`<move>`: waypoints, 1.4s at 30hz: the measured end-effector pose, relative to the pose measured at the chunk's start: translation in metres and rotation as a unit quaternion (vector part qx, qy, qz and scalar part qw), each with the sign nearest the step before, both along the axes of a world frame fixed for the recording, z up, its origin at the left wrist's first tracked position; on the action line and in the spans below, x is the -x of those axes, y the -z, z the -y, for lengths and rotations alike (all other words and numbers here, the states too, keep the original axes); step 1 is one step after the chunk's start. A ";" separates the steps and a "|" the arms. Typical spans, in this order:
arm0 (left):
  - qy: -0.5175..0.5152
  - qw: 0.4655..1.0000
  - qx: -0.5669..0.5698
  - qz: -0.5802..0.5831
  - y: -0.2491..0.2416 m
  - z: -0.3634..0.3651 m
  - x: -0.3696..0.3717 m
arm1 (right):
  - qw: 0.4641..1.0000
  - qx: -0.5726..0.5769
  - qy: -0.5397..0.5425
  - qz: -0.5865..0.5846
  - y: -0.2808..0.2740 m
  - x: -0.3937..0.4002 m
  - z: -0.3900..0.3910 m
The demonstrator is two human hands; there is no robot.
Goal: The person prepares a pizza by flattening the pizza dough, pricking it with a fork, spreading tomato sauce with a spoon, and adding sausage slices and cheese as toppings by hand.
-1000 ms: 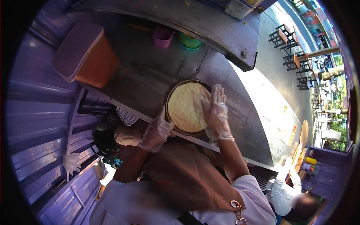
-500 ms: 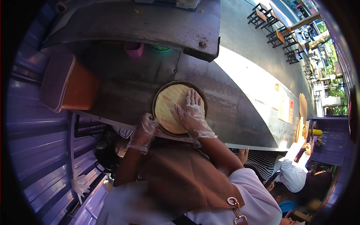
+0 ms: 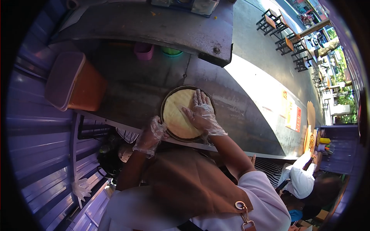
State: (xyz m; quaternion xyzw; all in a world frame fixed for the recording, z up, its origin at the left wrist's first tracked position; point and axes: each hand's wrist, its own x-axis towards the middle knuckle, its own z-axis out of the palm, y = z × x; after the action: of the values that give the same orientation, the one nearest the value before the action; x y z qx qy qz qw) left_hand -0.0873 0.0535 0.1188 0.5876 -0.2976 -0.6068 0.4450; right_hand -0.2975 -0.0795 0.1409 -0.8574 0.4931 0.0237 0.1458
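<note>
Two hands are placed at one pan (image 3: 187,140): dough (image 3: 174,115) inside is partly covered by the right hand (image 3: 202,116) — flat, open, grasping nothing, presumably so pressure is spread — while the rim beside the half-curled left hand (image 3: 149,135) is perhaps steadied; its grip cannot be told.

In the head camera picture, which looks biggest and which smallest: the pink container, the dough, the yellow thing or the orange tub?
Largest to smallest, as they look here:
1. orange tub
2. dough, partly covered by a hand
3. pink container
4. yellow thing
</note>
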 end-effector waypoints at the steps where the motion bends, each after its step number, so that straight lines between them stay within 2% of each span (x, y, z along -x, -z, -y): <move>1: 0.000 1.000 0.001 0.000 0.001 -0.001 -0.001 | 1.000 0.001 0.000 0.000 -0.007 -0.002 0.001; 3: 0.018 1.000 0.002 0.004 0.002 0.001 -0.003 | 0.993 -0.106 0.046 0.039 -0.027 -0.007 0.007; 4: 0.017 1.000 0.004 0.002 0.001 0.003 -0.003 | 0.993 -0.104 0.045 0.037 -0.024 -0.009 0.006; 7: 0.016 1.000 -0.002 0.018 0.000 0.002 -0.003 | 0.999 0.015 -0.033 0.033 -0.001 -0.020 -0.019; 11: 0.044 0.998 -0.014 0.040 -0.003 0.000 -0.004 | 1.000 -0.004 -0.025 0.010 -0.006 -0.026 -0.008; 13: 0.040 0.999 -0.011 0.036 -0.002 0.003 -0.005 | 0.993 -0.109 -0.034 0.002 -0.021 -0.023 0.005; 14: 0.044 0.999 -0.012 0.021 0.002 0.003 -0.006 | 0.993 -0.108 -0.037 0.001 -0.019 -0.021 0.009; 17: 0.033 0.999 -0.009 0.005 -0.001 -0.002 -0.004 | 0.998 0.013 -0.064 0.003 -0.007 -0.017 0.007; 20: 0.031 0.999 0.000 0.014 -0.001 -0.002 -0.004 | 0.998 -0.038 -0.050 0.011 -0.016 -0.015 0.012; 26: 0.035 0.999 -0.019 0.031 0.001 0.000 -0.004 | 0.998 0.039 -0.036 0.015 -0.005 -0.009 0.003; 28: 0.039 0.999 -0.025 0.027 -0.003 0.000 -0.002 | 0.999 0.023 -0.039 0.000 -0.013 -0.008 0.004; 30: 0.006 0.999 -0.001 0.039 -0.007 0.002 -0.001 | 0.999 -0.013 -0.030 0.039 -0.024 -0.005 0.008; 31: -0.001 0.999 -0.002 0.038 -0.008 0.004 -0.001 | 0.998 0.032 -0.038 0.037 -0.020 0.001 0.008; 32: -0.003 1.000 0.001 0.029 -0.009 0.005 -0.001 | 0.998 0.028 -0.046 0.035 -0.015 0.004 0.010; 34: 0.002 1.000 -0.005 0.017 -0.005 -0.002 0.001 | 0.997 0.038 -0.060 0.002 -0.011 0.011 0.006; 35: 0.009 1.000 -0.010 0.026 -0.001 0.000 0.000 | 0.999 0.008 -0.045 -0.012 -0.014 0.008 0.008; 38: 0.036 0.999 -0.016 0.034 0.011 0.002 -0.005 | 0.997 0.034 -0.065 0.019 -0.008 -0.008 0.002; 39: 0.054 0.998 -0.018 0.032 0.014 0.002 -0.006 | 0.995 0.011 -0.081 0.049 -0.006 -0.017 -0.002; 42: 0.038 0.999 0.007 0.029 0.012 -0.001 -0.005 | 0.996 -0.006 -0.081 0.024 -0.007 -0.023 0.001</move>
State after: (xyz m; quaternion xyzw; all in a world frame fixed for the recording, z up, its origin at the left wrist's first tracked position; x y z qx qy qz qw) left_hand -0.0824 0.0548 0.1072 0.5901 -0.3369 -0.6036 0.4171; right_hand -0.2745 -0.0804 0.1481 -0.8939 0.4182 0.0173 0.1602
